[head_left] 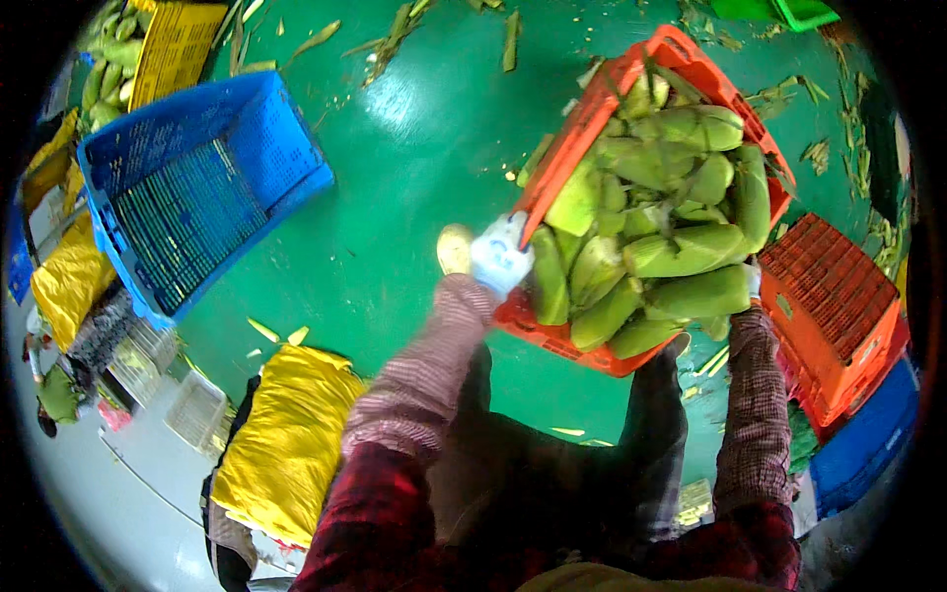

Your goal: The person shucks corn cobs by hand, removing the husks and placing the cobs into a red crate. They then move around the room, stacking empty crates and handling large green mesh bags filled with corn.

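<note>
An orange plastic crate (552, 163), heaped with ears of corn (681, 252) in green husks, is in front of me, slightly to the right. My left hand (501, 259), in a pale glove, is closed on its left rim. At the crate's right side, my right hand (755, 280) grips the edge; corn and the crate wall hide most of its fingers. Some ears near me rise above the near rim.
A blue crate (212, 187) with nothing in it stands at left. Stacked orange crates (829, 306) and a blue one (868, 434) are close on my right. Someone in a yellow covering (291, 434) is at lower left. Husk scraps (511, 41) litter the green floor.
</note>
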Tool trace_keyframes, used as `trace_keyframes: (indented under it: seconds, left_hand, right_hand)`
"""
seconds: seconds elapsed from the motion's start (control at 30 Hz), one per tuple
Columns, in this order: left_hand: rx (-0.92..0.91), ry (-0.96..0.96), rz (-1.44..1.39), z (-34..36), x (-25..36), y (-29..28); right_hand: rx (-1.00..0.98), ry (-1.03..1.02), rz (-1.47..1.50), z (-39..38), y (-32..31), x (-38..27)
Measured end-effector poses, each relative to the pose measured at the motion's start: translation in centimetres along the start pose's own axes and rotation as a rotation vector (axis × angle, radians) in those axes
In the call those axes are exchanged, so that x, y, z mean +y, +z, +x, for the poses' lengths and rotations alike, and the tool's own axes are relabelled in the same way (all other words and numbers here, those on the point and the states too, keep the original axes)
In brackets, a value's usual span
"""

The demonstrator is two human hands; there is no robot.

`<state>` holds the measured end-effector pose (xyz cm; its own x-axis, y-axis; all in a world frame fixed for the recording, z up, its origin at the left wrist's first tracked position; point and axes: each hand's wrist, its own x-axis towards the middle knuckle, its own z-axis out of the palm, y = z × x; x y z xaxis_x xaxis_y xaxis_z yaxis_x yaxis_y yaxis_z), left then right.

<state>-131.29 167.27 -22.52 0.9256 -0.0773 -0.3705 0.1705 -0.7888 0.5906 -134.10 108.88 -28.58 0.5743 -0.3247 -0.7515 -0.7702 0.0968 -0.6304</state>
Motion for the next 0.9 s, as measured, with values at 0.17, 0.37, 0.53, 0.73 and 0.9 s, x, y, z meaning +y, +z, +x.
trace_keyframes:
  seconds: [0.17, 0.37, 0.53, 0.73, 0.9]
  left_hand:
    - [-0.254, -0.071, 0.205, -1.5, -8.5, -8.7]
    - [-0.385, -0.169, 0.561, 4.0, -17.3, -21.1]
    - [-0.315, -0.221, 0.69, 11.6, -20.9, -27.9]
    - [-0.155, -0.29, 0.716, 13.6, -24.3, -31.5]
    - [-0.111, -0.435, 0.731, 9.5, -24.5, -33.0]
  right_hand:
    - [0.127, -0.182, -0.402, -2.9, 10.0, 1.9]
    - [0.072, 0.006, -0.49, -11.1, 31.4, -3.4]
    - [-0.168, 0.088, 0.242, -15.1, 41.1, -0.3]
    - [0.017, -0.179, -0.373, -16.9, 48.0, 0.1]
    - [0.004, -0.115, -0.336, -16.3, 50.3, -1.7]
